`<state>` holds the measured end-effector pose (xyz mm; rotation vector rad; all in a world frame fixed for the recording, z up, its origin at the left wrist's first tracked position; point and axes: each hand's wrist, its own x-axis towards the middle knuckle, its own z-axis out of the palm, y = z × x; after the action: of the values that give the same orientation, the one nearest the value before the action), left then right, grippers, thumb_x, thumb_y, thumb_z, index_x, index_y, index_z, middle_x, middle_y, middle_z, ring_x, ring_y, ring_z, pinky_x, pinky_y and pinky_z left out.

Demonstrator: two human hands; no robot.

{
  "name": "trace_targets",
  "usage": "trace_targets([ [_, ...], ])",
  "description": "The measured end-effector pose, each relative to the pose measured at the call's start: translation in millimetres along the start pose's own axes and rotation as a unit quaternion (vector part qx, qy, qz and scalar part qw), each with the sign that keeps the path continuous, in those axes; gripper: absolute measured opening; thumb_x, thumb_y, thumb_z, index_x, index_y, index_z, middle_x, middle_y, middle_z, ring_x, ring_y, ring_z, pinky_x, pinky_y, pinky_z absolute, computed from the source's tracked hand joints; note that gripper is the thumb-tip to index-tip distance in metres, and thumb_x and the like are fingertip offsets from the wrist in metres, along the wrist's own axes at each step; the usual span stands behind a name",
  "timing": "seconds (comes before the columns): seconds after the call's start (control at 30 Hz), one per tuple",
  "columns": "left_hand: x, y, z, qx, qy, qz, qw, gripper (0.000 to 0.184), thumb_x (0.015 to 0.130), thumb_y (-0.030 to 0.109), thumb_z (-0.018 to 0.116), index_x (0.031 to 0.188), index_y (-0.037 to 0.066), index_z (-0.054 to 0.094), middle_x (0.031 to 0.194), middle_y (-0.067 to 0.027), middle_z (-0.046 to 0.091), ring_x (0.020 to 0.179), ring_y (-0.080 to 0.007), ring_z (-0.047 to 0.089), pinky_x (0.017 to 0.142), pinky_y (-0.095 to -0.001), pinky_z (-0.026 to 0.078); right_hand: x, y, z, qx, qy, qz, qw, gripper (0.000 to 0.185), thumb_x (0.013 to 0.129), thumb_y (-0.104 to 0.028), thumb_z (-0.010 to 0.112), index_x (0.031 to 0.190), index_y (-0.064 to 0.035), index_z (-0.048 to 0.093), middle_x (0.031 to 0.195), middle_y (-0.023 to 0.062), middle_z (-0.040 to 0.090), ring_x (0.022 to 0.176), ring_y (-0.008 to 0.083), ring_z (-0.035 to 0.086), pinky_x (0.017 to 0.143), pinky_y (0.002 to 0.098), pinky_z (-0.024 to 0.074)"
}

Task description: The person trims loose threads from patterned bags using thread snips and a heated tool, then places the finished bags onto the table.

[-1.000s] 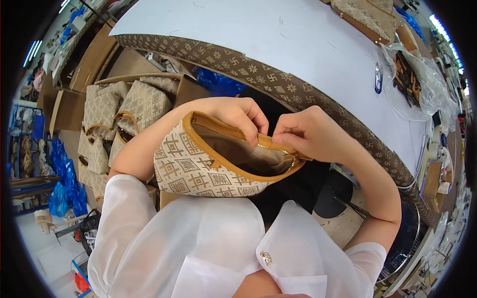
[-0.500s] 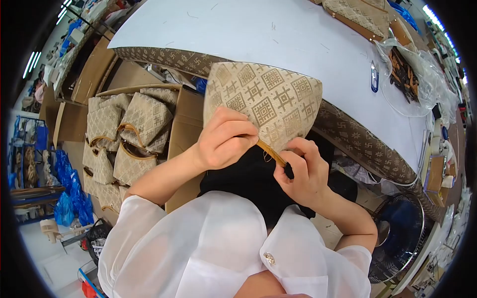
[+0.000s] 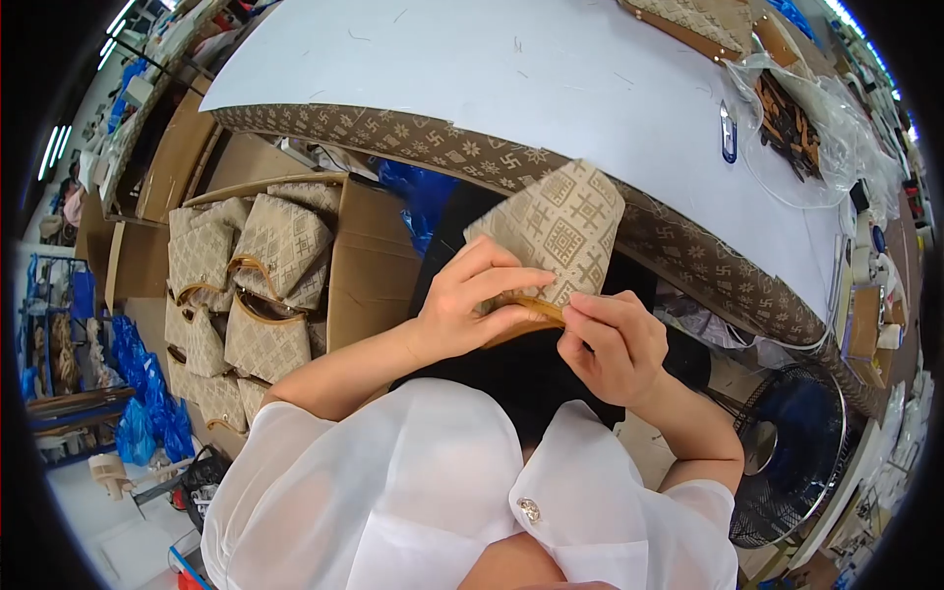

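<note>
- Gripping a beige fabric bag with brown geometric motifs (image 3: pixel 565 221), the bare left hand (image 3: pixel 470 303) closes thumb and forefinger about its smooth yellow-tan trim strip (image 3: pixel 541 307).
- The bare right hand (image 3: pixel 618 346) pinches the bag near a corner, at the other end of the strip; its fingertips are drawn together, the exact contact being partly hidden.
- The bag is held in the air above the black-clothed lap (image 3: pixel 506 383), trimmed edge toward the wearer, patterned panel slanting up and away, before the white-topped table (image 3: pixel 442 59).
- Handling (judged): light enough for fingertips alone. The panel appears moderately stiff, standing from the grip with little sag, yet pliable under pressure. Its textured face should resist slipping; the smoother trim may slide more readily. Nothing suggests fragility, though hard pinching could crease the panel.
- Place of hold (judged): the trim strip, taken at two separated points, offers the firmest purchase; the broad panel would flex.
- Surroundings: similar beige patterned bags (image 3: pixel 280 246) lie in an open brown cardboard box (image 3: pixel 374 270) at the wearer's left. On the table at right, a blue-and-silver hand tool (image 3: pixel 729 138) lies near a clear plastic sack (image 3: pixel 831 182) containing dark brown strips (image 3: pixel 787 123).
</note>
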<state>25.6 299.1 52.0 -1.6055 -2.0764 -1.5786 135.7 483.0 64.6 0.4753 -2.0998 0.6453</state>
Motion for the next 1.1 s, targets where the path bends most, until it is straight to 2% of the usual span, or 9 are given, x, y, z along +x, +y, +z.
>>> trace_targets([
  [0.03, -1, 0, 2, -0.054, -0.012, -0.038, 0.998, 0.032, 0.076, 0.003, 0.077, 0.108, 0.004, 0.074, 0.093, -0.0082, 0.062, 0.079, -0.0212, 0.057, 0.067, -0.0319, 0.047, -2, 0, -2, 0.008, 0.000, 0.007, 1.000, 0.028, 0.065, 0.006, 0.072, 0.091, -0.0002, 0.065, 0.093, 0.0105, 0.063, 0.058, 0.0191, 0.057, 0.047, 0.0250, 0.0470],
  [0.17, 5, -4, 1, -0.075, -0.037, -0.041, 0.996, 0.027, 0.079, 0.004, 0.075, 0.106, 0.004, 0.075, 0.092, -0.0094, 0.065, 0.078, -0.0190, 0.060, 0.066, -0.0296, 0.048, -6, -3, -15, 0.020, -0.019, 0.106, 0.994, 0.026, 0.070, 0.011, 0.071, 0.093, -0.0010, 0.065, 0.092, 0.0130, 0.064, 0.063, 0.0178, 0.061, 0.051, 0.0244, 0.0483],
  [0.33, 32, -7, -3, -0.083, -0.079, -0.045, 0.992, 0.025, 0.080, 0.004, 0.073, 0.105, 0.004, 0.075, 0.089, -0.0098, 0.067, 0.075, -0.0199, 0.064, 0.064, -0.0292, 0.051, -4, -1, -24, 0.048, -0.028, 0.144, 0.988, 0.026, 0.070, 0.012, 0.072, 0.091, -0.0008, 0.064, 0.091, 0.0131, 0.065, 0.066, 0.0165, 0.061, 0.052, 0.0239, 0.0487],
  [0.43, 47, -9, -7, -0.032, -0.131, 0.067, 0.989, 0.026, 0.079, 0.003, 0.073, 0.104, 0.005, 0.075, 0.087, -0.0086, 0.067, 0.073, -0.0218, 0.065, 0.061, -0.0306, 0.053, -2, 1, -26, 0.054, -0.023, 0.171, 0.983, 0.024, 0.070, 0.012, 0.072, 0.090, -0.0006, 0.064, 0.090, 0.0124, 0.065, 0.067, 0.0158, 0.062, 0.053, 0.0233, 0.0486],
  [0.57, 51, -11, -6, 0.003, -0.131, 0.128, 0.983, 0.023, 0.075, 0.001, 0.074, 0.098, 0.004, 0.074, 0.086, -0.0077, 0.066, 0.071, -0.0236, 0.064, 0.059, -0.0323, 0.053, -2, 1, -25, 0.059, -0.017, 0.192, 0.979, 0.024, 0.070, 0.012, 0.072, 0.089, -0.0006, 0.063, 0.088, 0.0119, 0.064, 0.067, 0.0149, 0.061, 0.054, 0.0228, 0.0485],
  [0.73, 48, -10, -2, 0.028, -0.106, 0.130, 0.985, 0.020, 0.070, -0.003, 0.074, 0.089, 0.003, 0.070, 0.083, -0.0081, 0.065, 0.069, -0.0227, 0.064, 0.056, -0.0310, 0.051, 0, 2, -23, 0.056, -0.016, 0.196, 0.979, 0.024, 0.070, 0.012, 0.071, 0.088, -0.0007, 0.063, 0.088, 0.0114, 0.064, 0.066, 0.0144, 0.060, 0.055, 0.0218, 0.0479],
  [0.97, 47, -6, -2, -0.072, -0.098, -0.060, 0.991, 0.016, 0.070, -0.008, 0.069, 0.081, 0.002, 0.062, 0.080, -0.0068, 0.061, 0.066, -0.0175, 0.060, 0.057, -0.0259, 0.048, 11, 4, -26, 0.076, -0.039, 0.228, 0.970, 0.020, 0.072, 0.011, 0.069, 0.086, -0.0005, 0.061, 0.086, 0.0100, 0.062, 0.065, 0.0091, 0.057, 0.055, 0.0203, 0.0455],
  [1.0, 47, -6, -3, -0.072, -0.098, -0.058, 0.991, 0.016, 0.070, -0.008, 0.069, 0.081, 0.002, 0.062, 0.080, -0.0068, 0.061, 0.066, -0.0175, 0.060, 0.057, -0.0259, 0.048, 12, 5, -27, 0.075, -0.038, 0.227, 0.970, 0.020, 0.072, 0.011, 0.069, 0.086, -0.0005, 0.061, 0.086, 0.0100, 0.062, 0.065, 0.0091, 0.057, 0.055, 0.0203, 0.0455],
  [1.1, 48, -6, -7, -0.121, -0.139, -0.128, 0.975, 0.014, 0.076, -0.006, 0.067, 0.084, 0.002, 0.061, 0.080, -0.0041, 0.061, 0.066, -0.0147, 0.058, 0.062, -0.0245, 0.048, 12, 6, -28, 0.125, -0.068, 0.329, 0.933, 0.017, 0.072, 0.008, 0.070, 0.085, 0.0005, 0.061, 0.080, 0.0079, 0.060, 0.058, 0.0103, 0.059, 0.051, 0.0221, 0.0471],
])
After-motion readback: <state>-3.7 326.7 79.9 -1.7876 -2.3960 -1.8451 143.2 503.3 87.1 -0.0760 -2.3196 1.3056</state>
